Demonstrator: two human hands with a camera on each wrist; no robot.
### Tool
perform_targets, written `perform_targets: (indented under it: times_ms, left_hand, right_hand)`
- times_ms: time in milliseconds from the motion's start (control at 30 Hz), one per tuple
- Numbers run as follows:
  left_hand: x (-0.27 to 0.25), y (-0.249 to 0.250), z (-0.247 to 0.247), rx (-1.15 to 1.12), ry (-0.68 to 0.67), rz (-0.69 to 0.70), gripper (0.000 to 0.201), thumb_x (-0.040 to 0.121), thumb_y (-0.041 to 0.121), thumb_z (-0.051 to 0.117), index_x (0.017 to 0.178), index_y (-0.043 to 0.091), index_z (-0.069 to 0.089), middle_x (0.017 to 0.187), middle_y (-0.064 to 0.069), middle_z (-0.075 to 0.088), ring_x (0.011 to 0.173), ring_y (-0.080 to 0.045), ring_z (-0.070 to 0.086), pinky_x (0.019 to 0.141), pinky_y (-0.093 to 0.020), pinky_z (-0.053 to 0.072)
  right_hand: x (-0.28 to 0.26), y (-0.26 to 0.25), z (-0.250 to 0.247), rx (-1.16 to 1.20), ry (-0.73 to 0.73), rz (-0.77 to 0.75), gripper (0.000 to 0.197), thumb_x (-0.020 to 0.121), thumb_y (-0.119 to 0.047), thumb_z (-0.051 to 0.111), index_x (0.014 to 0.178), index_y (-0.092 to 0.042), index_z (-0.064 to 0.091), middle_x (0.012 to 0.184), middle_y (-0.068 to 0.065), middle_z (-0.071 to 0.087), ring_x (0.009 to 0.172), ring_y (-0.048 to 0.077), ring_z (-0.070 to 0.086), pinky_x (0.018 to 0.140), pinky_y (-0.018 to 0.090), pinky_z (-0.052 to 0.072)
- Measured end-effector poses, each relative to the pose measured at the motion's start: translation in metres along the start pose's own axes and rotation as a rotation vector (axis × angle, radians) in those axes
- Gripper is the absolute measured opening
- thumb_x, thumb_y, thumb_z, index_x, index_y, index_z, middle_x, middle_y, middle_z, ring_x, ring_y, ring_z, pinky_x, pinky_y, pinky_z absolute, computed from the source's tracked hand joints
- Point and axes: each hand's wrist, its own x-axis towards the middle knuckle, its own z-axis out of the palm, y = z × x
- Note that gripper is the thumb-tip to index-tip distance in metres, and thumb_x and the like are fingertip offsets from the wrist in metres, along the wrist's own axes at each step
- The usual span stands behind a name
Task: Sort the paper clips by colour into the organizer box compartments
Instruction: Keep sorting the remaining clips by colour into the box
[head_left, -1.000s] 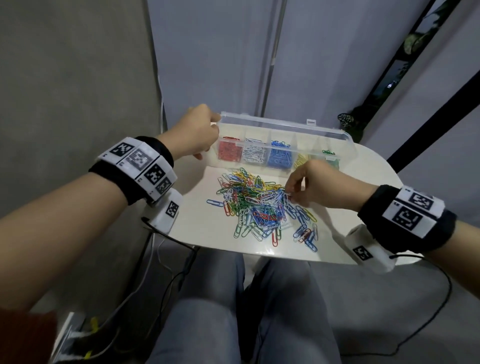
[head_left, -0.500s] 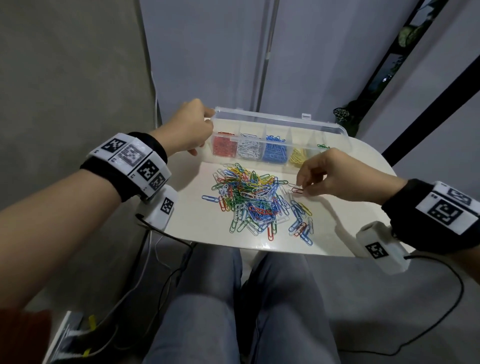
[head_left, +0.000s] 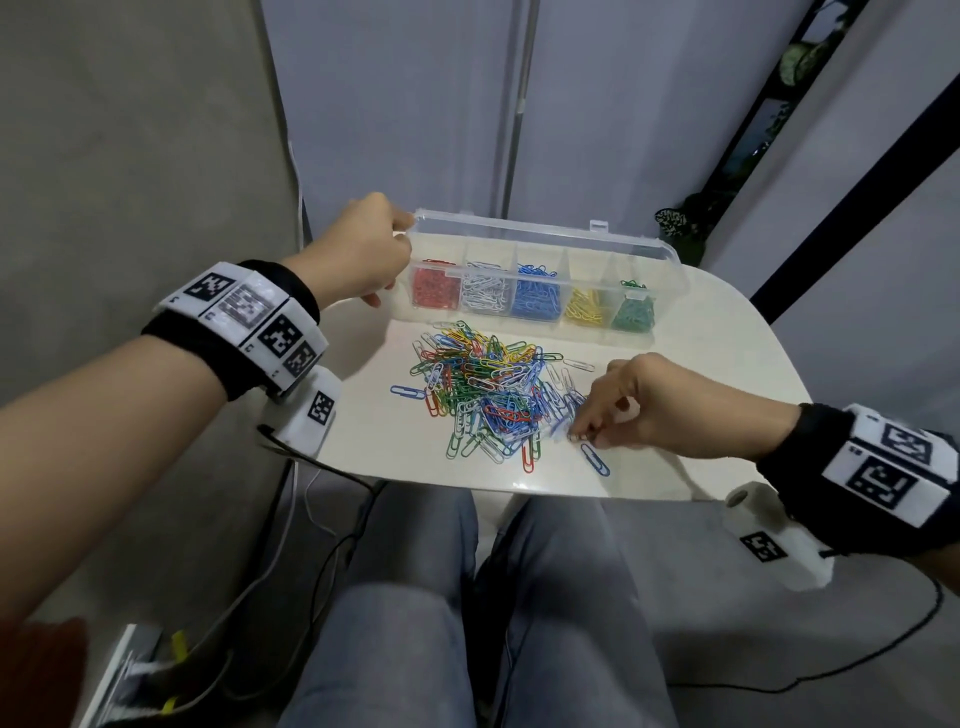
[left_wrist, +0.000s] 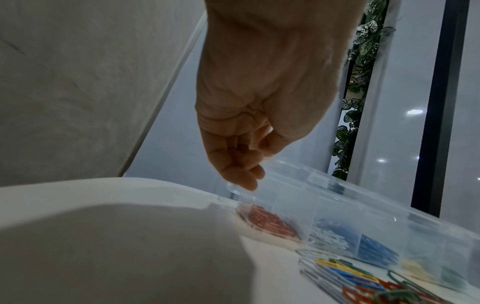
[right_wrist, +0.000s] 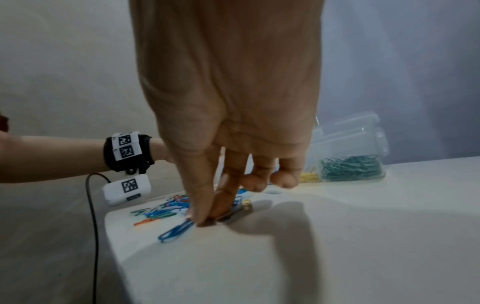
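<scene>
The clear organizer box (head_left: 540, 325) stands at the back of the white table (head_left: 727, 364), lid up, with red, white, blue, yellow and green clips in separate compartments. My left hand (head_left: 395, 260) grips the box's left end, fingers curled at the lid corner (left_wrist: 233, 186). A mixed pile of paper clips (head_left: 483, 384) lies in front of the box. My right hand (head_left: 582, 439) is at the pile's near right edge, thumb and forefinger pinching a shadowed clip against the tabletop (right_wrist: 205, 222). One blue clip (right_wrist: 176, 231) lies loose beside those fingertips.
The table's near edge (head_left: 519, 488) runs just below the right hand, with my grey-trousered legs (head_left: 415, 597) under it. Cables (head_left: 311, 519) trail on the floor at the left. A leafy plant (head_left: 680, 228) and wall panels stand behind the box.
My right hand has come back from near the yellow compartment, down to the near right edge of the pile. The left hand has stayed on the box's left end.
</scene>
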Motion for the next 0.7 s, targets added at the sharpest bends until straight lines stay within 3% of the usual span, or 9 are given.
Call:
perform_targets:
  times_ms: [100,200,267,400,533,700]
  left_hand:
    - [0.0,0.001,0.0,0.006,-0.007,-0.013,0.049,0.094,0.006,0.038,0.142,0.004,0.045,0.072,-0.002,0.053,0.049,-0.015,0.051,0.045,-0.032,0.055]
    - [-0.002,0.001,0.0,0.017,-0.006,-0.021,0.049,0.095,0.006,0.037,0.143,0.005,0.044,0.068,0.001,0.051,0.049,-0.015,0.051,0.048,-0.035,0.056]
    - [-0.002,0.002,-0.001,0.016,-0.003,-0.015,0.049,0.094,0.006,0.037,0.142,0.004,0.045,0.069,-0.002,0.053,0.049,-0.015,0.051,0.049,-0.035,0.057]
    - [-0.002,0.002,0.0,0.013,-0.002,0.002,0.048,0.095,0.005,0.037,0.143,0.003,0.044,0.09,-0.009,0.052,0.049,-0.015,0.05,0.048,-0.036,0.057]
    - [0.0,0.001,0.0,0.02,0.005,0.004,0.048,0.095,0.006,0.037,0.143,0.003,0.044,0.091,-0.009,0.052,0.048,-0.014,0.05,0.045,-0.034,0.056]
    - [0.0,0.0,0.001,0.02,0.002,0.002,0.048,0.096,0.006,0.038,0.143,0.003,0.043,0.093,-0.01,0.052,0.051,-0.015,0.051,0.045,-0.033,0.055]
  right_hand:
    - [0.009,0.004,-0.005,-0.017,0.147,0.037,0.026,0.075,-0.001,0.077,0.091,-0.022,0.074,0.073,-0.009,0.068,0.064,0.01,0.052,0.063,0.024,0.043]
    - [0.012,0.006,-0.012,-0.009,0.212,0.044,0.017,0.077,-0.003,0.076,0.087,-0.017,0.076,0.071,-0.01,0.066,0.061,0.004,0.048,0.057,0.015,0.037]
    - [0.013,0.005,-0.014,-0.005,0.219,0.058,0.014,0.078,-0.003,0.075,0.084,-0.015,0.079,0.074,-0.009,0.068,0.063,0.002,0.05,0.058,0.014,0.037]
    - [0.013,0.003,-0.01,0.016,0.145,0.121,0.012,0.078,-0.005,0.076,0.083,-0.016,0.08,0.074,-0.006,0.072,0.058,-0.001,0.052,0.056,0.013,0.038]
    - [0.013,0.0,-0.002,0.061,0.149,0.153,0.014,0.075,-0.001,0.077,0.083,-0.012,0.08,0.064,-0.002,0.07,0.047,0.001,0.048,0.049,0.01,0.035]
    - [0.018,-0.005,-0.002,-0.037,0.159,0.157,0.019,0.071,0.004,0.076,0.084,-0.008,0.078,0.06,-0.004,0.065,0.045,-0.003,0.05,0.048,0.008,0.035]
